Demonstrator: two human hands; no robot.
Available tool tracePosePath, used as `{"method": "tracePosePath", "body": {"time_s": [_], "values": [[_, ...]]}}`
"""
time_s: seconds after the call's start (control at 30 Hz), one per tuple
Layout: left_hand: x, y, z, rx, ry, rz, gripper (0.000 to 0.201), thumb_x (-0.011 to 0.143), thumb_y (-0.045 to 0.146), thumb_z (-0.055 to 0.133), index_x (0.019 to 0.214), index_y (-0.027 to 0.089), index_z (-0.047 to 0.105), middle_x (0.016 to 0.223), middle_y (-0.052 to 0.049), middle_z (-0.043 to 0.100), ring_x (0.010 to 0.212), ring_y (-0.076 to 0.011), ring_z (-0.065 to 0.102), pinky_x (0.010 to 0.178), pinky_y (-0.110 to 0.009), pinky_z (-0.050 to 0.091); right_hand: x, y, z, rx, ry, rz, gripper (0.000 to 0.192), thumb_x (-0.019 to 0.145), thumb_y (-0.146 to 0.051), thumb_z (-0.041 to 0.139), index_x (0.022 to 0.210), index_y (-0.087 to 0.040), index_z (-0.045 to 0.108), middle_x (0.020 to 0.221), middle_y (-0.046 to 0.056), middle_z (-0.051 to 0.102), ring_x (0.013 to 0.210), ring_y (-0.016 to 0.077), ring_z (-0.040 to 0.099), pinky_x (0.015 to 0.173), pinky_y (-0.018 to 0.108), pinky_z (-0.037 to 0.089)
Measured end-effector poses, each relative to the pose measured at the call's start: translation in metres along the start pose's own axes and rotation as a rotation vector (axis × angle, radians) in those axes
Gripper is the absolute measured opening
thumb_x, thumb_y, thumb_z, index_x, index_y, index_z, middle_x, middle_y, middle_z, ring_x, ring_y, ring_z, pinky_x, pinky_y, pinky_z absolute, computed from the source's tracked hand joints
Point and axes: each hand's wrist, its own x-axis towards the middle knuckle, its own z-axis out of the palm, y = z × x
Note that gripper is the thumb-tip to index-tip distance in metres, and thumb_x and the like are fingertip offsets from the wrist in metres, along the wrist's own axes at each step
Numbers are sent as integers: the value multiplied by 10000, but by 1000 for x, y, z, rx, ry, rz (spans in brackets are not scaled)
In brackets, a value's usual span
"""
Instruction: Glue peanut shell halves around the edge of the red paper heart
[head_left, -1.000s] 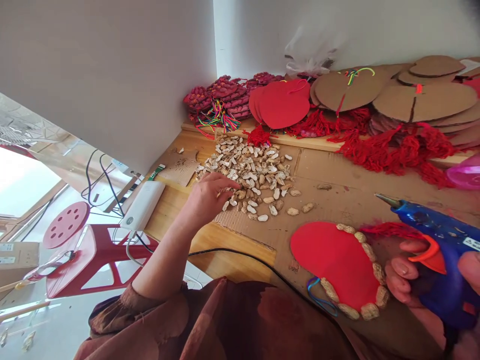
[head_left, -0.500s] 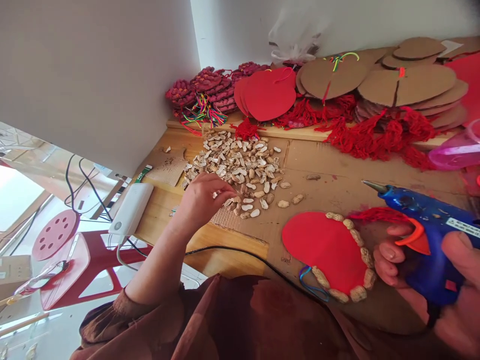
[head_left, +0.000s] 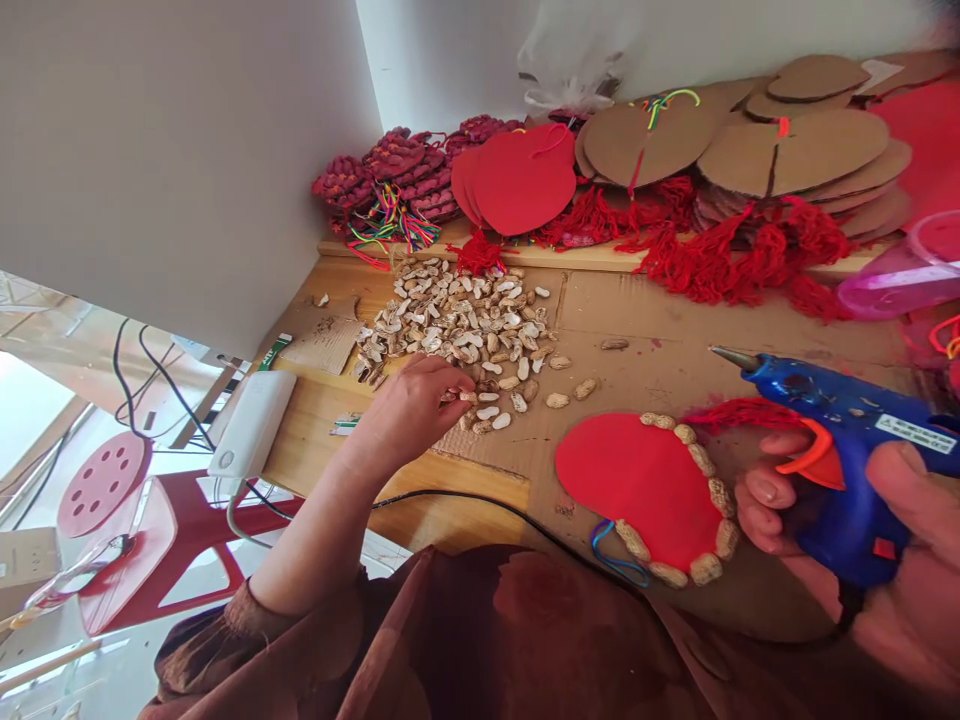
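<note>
Head view: the left hand lies at the near edge of the pile of peanut shells on the bench, its fingers curled together with the fingertips pinched on a shell or nut; the piece is too small to say which. The pile is spread over a cardboard sheet that covers most of the bench, and a few whole peanuts lie loose just beside it.

The right hand is clamped round the handle of a blue glue gun, 1 finger resting under the orange trigger. The metal nozzle points left and hangs clear above the cardboard, touching nothing.

Between the 2 hands a red heart-shaped card lies flat on the cardboard, with a row of peanuts set along its right and lower edge and a blue cord loop at its near end. A red tassel lies at its far end, under the gun.

Along the back, against the wall, are stacked red hearts, brown cardboard hearts and red tassels. A pink plastic container sits at the right edge. On the left, a white power strip rests on the bench edge, with a red stool beyond it on the floor.
</note>
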Motion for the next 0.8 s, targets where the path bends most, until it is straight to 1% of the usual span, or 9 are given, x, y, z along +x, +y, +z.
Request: {"method": "tracePosePath", "body": {"time_s": [0.13,0.23,0.3,0.37,0.43,0.5,0.57,0.7,0.8], "values": [[-1,0,3,51,25,40,97,881,153,685,950,186,745,922,-63,760,898,-246,705,847,-386,555,-4,-2,10,147,107,9,318,735,-554,729,989,-362,734,818,77,597,635,229,625,517,302,665],[-5,-1,5,75,87,49,95,872,162,700,953,184,744,901,-57,767,863,-243,713,809,-372,564,-7,-3,17,143,119,-16,374,678,-540,809,977,-327,739,809,70,608,618,216,618,473,287,643],[-7,1,3,63,148,59,86,865,170,710,942,183,744,879,-50,768,828,-231,715,777,-356,565,-9,-6,25,141,94,-57,412,625,-508,865,961,-304,745,815,57,611,610,198,614,477,273,638],[-7,7,0,31,204,80,90,861,172,715,946,183,743,887,-44,772,820,-215,720,768,-337,566,-13,-10,34,155,119,-57,422,586,-490,898,928,-296,744,838,45,620,619,189,620,508,282,649],[-4,17,-2,-15,235,109,108,854,177,726,961,186,740,910,-38,775,837,-203,724,782,-322,567,-16,-14,42,142,122,-23,444,527,-491,937,862,-279,736,799,33,615,595,181,608,495,285,642],[2,31,0,-66,227,134,116,847,178,732,962,191,737,916,-33,773,851,-199,725,789,-316,567,-17,-17,46,100,40,10,459,512,-523,950,809,-257,722,759,33,616,584,176,598,475,270,617],[10,48,6,-113,186,150,111,845,178,729,954,195,734,901,-32,765,852,-204,724,781,-322,567,-17,-17,46,104,0,-82,440,564,-544,933,840,-267,731,746,21,632,568,163,589,456,247,580],[27,86,27,-159,80,185,103,858,186,708,960,194,722,902,-44,756,849,-219,723,782,-346,569,-13,-13,39,93,-93,-106,366,766,-581,804,882,-239,744,713,28,636,600,163,608,490,228,543],[40,110,39,-142,27,202,80,842,171,706,920,183,711,865,-52,745,805,-223,715,759,-349,572,-11,-11,35,102,-146,-117,313,852,-550,735,880,-238,737,737,28,651,589,150,603,502,223,518]]}}
